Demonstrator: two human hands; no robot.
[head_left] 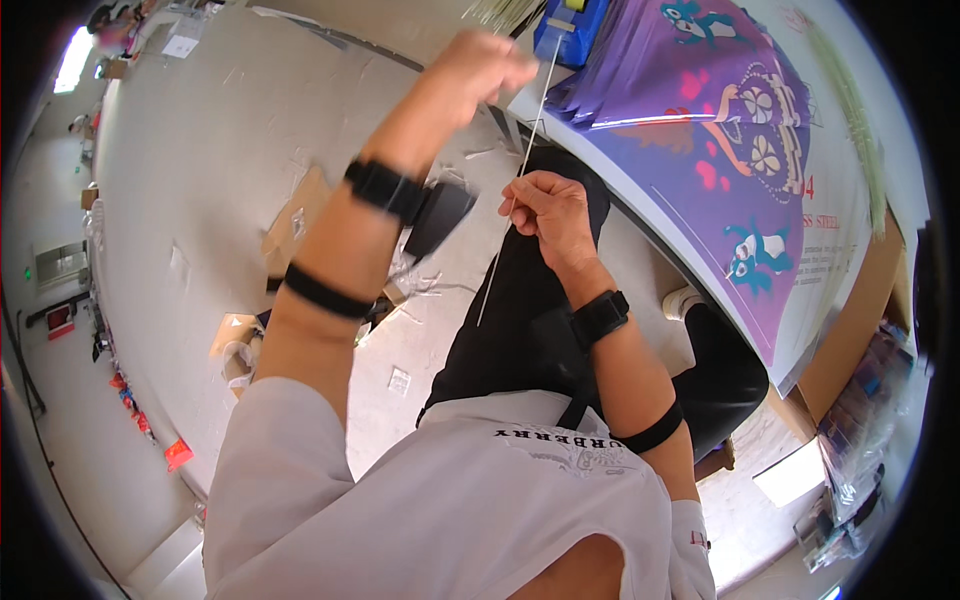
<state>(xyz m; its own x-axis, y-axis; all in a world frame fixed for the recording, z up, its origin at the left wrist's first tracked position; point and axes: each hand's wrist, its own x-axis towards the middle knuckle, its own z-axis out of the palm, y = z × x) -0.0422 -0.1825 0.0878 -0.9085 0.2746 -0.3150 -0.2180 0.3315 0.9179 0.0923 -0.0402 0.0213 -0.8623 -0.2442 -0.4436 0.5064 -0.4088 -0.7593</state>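
Note:
My right hand [556,212] is closed, with thumb and fingers pinching a thin white rod [494,270]. The rod slants from beside the tape dispenser down across my dark trouser leg. My left hand [482,72] is raised to the left of the rod's upper end. Motion smears its fingers, so whether they hold anything does not show. Close by, at the table's corner, stands a blue tape dispenser [566,42] with a yellow core. Right of it lies a stack of purple printed plastic sheets [690,150] with cartoon figures, its near side bunched in folds.
A white printed board [835,215] covers the table under the sheets. Bundles of thin pale rods [850,120] lie along its far side and behind the dispenser. Cardboard [300,215] and paper scraps litter the floor at left. Plastic-wrapped packs [860,420] sit at the right.

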